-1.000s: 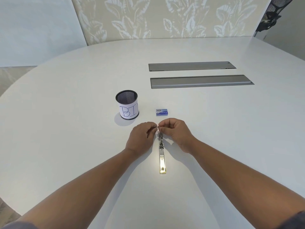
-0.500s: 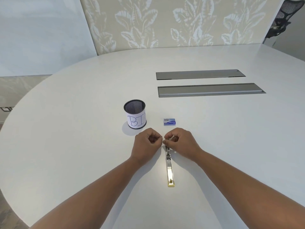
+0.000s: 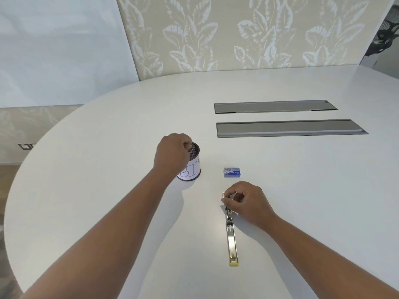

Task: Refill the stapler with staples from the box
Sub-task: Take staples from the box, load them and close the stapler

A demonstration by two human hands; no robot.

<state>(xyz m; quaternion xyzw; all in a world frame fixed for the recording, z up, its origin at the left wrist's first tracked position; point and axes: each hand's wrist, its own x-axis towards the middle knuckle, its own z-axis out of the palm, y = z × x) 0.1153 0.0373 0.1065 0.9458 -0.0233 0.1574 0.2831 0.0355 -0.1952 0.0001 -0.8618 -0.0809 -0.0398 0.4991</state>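
Observation:
The stapler (image 3: 232, 240) lies opened out flat on the white table, a long metal strip with a yellow tip nearest me. My right hand (image 3: 246, 202) pinches its far end between thumb and fingers. A small blue staple box (image 3: 232, 172) lies closed just beyond that hand. My left hand (image 3: 173, 154) hovers over the mouth of a black mesh cup (image 3: 192, 167) labelled "BIN", fingers curled downward into the opening. Whether those fingers hold anything is hidden.
Two long grey cable hatches (image 3: 291, 127) are set into the table (image 3: 86, 180) behind the box. The table's curved edge runs along the left. A black office chair (image 3: 386, 29) shows at the top right.
My left hand left the stapler's far end and moved up and left to the bin's mouth. My right hand stayed on the stapler. The camera view shifted.

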